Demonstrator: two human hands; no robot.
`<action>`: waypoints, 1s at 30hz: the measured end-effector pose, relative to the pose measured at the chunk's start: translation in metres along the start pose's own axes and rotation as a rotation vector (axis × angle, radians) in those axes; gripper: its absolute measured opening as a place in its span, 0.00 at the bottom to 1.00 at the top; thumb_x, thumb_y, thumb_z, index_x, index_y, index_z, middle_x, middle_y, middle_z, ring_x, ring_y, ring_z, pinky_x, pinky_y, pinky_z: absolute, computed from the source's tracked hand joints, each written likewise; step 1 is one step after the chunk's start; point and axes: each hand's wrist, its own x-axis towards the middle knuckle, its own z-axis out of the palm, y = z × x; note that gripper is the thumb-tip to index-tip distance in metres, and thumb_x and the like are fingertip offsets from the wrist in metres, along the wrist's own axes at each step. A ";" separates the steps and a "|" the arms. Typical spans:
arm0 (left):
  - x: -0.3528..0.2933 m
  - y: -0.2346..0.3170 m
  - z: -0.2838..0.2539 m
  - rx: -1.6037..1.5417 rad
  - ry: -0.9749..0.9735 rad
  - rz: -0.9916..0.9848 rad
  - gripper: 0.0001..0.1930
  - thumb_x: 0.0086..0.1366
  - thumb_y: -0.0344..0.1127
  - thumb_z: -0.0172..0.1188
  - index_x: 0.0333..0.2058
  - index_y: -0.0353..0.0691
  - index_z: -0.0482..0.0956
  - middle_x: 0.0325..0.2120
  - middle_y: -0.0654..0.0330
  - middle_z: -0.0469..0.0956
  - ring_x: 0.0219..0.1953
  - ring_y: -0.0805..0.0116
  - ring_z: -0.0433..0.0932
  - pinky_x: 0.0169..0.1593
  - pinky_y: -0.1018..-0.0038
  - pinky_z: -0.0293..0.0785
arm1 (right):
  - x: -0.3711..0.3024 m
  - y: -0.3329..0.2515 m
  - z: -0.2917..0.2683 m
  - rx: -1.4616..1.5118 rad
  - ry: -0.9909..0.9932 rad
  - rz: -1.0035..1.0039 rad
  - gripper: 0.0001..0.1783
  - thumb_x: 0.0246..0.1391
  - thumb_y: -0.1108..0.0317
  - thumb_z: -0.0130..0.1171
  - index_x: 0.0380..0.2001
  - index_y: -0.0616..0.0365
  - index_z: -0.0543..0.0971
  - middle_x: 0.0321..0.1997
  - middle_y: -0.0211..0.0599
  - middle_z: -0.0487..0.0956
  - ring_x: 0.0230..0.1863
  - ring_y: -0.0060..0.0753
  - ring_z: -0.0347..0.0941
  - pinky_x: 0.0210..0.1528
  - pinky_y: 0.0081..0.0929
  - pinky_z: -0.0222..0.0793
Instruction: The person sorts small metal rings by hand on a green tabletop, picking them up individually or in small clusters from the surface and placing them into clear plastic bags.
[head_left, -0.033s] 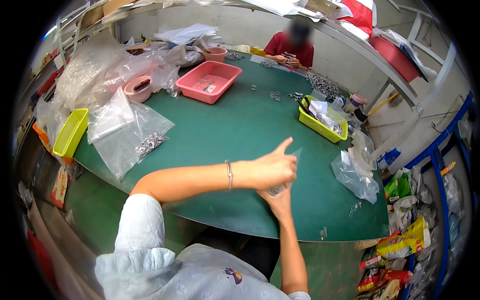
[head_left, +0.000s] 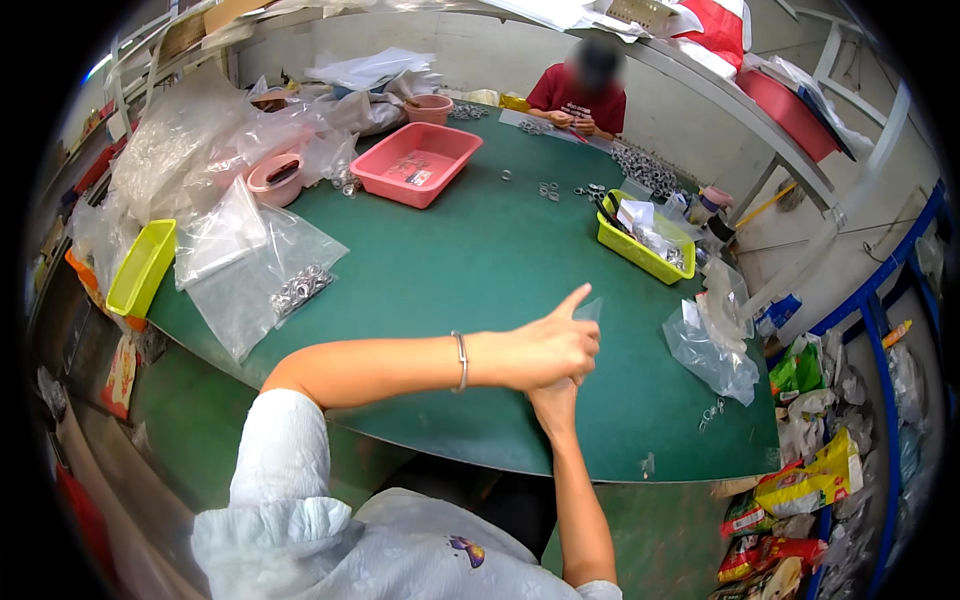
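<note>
The left hand (head_left: pixel 552 352) is laid over the mostly hidden right hand (head_left: pixel 556 400), its fingers folded, one extended toward one o'clock. Past its knuckles a clear bag (head_left: pixel 590 309) is seen; by which hand it is gripped cannot be told. On the green table (head_left: pixel 450 265), a pink tray (head_left: pixel 443 180) is placed at eleven, a lime basket (head_left: pixel 640 259) at one.

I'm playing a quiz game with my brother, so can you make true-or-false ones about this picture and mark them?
1. The left hand covers part of the right hand. True.
2. The bracelet is on the right wrist. False: it is on the left.
3. Clear plastic shows past the left hand. True.
4. The table is yellow. False: it is green.
5. The shirt across the table is blue. False: it is red.
</note>
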 end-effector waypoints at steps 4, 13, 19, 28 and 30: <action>-0.010 -0.007 0.002 0.020 0.183 -0.225 0.08 0.45 0.30 0.62 0.28 0.41 0.79 0.29 0.63 0.74 0.45 0.66 0.71 0.62 0.42 0.50 | 0.006 -0.010 -0.009 0.132 0.124 0.193 0.13 0.53 0.65 0.59 0.36 0.66 0.78 0.36 0.38 0.79 0.36 0.25 0.71 0.40 0.24 0.66; -0.070 -0.039 0.073 -1.031 0.364 -1.034 0.57 0.43 0.40 0.75 0.64 0.37 0.41 0.61 0.45 0.53 0.64 0.51 0.53 0.63 0.58 0.54 | 0.008 -0.016 -0.023 0.247 0.076 0.158 0.12 0.59 0.68 0.51 0.36 0.67 0.80 0.40 0.37 0.79 0.43 0.24 0.71 0.48 0.22 0.64; -0.065 -0.023 0.109 -1.078 0.501 -0.878 0.34 0.43 0.37 0.75 0.47 0.32 0.69 0.38 0.57 0.76 0.40 0.71 0.74 0.44 0.75 0.72 | 0.016 -0.034 -0.027 0.132 -0.140 -0.186 0.12 0.55 0.65 0.56 0.36 0.63 0.79 0.43 0.37 0.76 0.48 0.31 0.70 0.53 0.28 0.62; -0.061 -0.010 0.071 -0.826 0.866 -0.966 0.07 0.61 0.31 0.59 0.30 0.36 0.70 0.34 0.61 0.76 0.35 0.78 0.70 0.39 0.80 0.67 | 0.083 0.049 -0.213 -1.261 0.451 -0.084 0.31 0.38 0.69 0.67 0.49 0.60 0.70 0.53 0.47 0.71 0.60 0.50 0.60 0.63 0.49 0.49; -0.065 -0.014 0.085 -0.841 0.943 -0.984 0.08 0.62 0.31 0.58 0.29 0.36 0.68 0.37 0.59 0.75 0.35 0.78 0.69 0.40 0.80 0.67 | 0.098 0.075 -0.251 -1.528 0.377 -0.004 0.24 0.42 0.70 0.61 0.47 0.59 0.72 0.49 0.45 0.74 0.59 0.47 0.62 0.63 0.53 0.48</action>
